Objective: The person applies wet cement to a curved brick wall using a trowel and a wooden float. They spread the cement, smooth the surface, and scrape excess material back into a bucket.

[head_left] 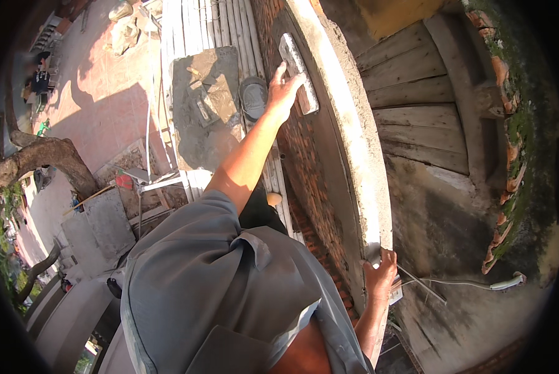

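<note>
My left hand [283,96] is closed on a plastering float [299,75], a pale, mortar-smeared rectangular block. The float lies against the grey plastered face of a narrow wall [345,118], near its far end. Lower right, my right hand [381,274] grips the top edge of the same wall, thumb on the near side; its other fingers are partly hidden. Left of the wall, a grey board [195,140] carries wet mortar [220,100] and what looks like a trowel [204,111]. Between board and wall sits a dark grey rounded thing [253,98], a shoe or a small tub.
Pale poles [195,25] form a platform beside the wall, with a paved yard [105,68] far below. Beyond the wall are wooden planks [416,93] and a mossy tiled edge [506,143]. A cable [466,282] hangs near my right hand. A tree branch [42,156] reaches in at left.
</note>
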{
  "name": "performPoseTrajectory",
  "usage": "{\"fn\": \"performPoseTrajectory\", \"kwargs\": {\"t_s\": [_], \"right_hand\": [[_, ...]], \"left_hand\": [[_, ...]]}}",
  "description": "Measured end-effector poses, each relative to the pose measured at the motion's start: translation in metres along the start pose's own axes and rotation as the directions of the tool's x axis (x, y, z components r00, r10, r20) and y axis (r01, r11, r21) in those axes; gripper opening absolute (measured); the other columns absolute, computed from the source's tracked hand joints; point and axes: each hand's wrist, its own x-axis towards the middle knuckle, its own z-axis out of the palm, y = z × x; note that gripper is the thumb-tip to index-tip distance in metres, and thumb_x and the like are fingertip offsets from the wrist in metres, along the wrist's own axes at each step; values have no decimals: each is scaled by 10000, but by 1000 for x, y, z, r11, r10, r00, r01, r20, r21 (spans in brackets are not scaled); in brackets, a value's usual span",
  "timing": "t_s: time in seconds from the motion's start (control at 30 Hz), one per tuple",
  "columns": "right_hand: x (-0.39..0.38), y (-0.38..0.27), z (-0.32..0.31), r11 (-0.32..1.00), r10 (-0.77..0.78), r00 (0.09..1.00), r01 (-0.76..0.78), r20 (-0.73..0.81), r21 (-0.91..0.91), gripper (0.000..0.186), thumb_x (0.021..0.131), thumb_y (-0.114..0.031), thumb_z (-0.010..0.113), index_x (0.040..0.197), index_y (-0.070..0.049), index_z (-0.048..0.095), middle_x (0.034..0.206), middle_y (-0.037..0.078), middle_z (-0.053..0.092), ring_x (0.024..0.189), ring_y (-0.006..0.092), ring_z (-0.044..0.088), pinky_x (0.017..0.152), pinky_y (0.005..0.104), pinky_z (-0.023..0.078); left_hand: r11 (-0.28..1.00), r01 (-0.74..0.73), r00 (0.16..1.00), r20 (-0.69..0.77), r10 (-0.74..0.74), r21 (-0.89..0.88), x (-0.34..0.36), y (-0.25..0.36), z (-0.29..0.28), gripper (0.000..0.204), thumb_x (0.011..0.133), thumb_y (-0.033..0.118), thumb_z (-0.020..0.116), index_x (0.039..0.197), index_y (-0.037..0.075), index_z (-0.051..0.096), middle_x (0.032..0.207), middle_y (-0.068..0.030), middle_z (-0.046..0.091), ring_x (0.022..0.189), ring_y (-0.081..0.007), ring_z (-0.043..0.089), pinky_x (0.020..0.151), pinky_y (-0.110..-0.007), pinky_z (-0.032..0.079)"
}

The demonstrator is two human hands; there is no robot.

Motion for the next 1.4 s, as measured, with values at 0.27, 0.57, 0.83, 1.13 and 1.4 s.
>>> {"fn": "performPoseTrajectory", "kwargs": {"t_s": [0.27,0.57,0.83,1.13,1.4], "right_hand": [[0,-4,-2,999,43,999,-43,26,-4,610,668,13,839,1243,33,633,1213,238,629,1184,456,601,1010,508,499],[1,1,2,995,68,996,-64,56,-78,601,653,-30,845,1213,31,635,1206,210,631,1172,426,606,1010,488,491],[1,-2,1,996,46,999,-45,20,-72,559,662,-14,842,1181,22,637,1192,200,629,1157,417,612,994,484,496],[1,-1,-3,1000,4,1000,-4,17,3,568,667,16,832,1203,24,645,1182,209,638,1157,418,616,990,481,507],[-4,2,-5,999,-35,999,36,6,-8,544,688,-20,845,1195,33,658,1178,209,643,1143,401,632,989,467,511]], "left_hand": [[978,206,974,-102,-203,17,64,21,-9,714,959,264,683,1606,151,404,1333,-124,662,1119,-209,664,844,-415,586],[983,-180,984,-5,180,22,135,51,-13,811,921,250,754,1610,74,364,1314,-170,665,1130,-220,663,1002,-372,532],[921,388,921,36,-387,-22,48,-23,-28,371,1060,311,570,1358,93,546,1152,-134,686,949,-280,709,842,-511,604],[864,-429,893,271,360,265,-45,27,10,987,928,127,769,1661,40,115,1404,-233,519,1252,-262,593,1016,-404,554],[979,204,976,83,-201,-22,-37,-1,7,869,971,238,677,1654,68,168,1218,-128,656,967,-239,703,831,-439,602]]}}
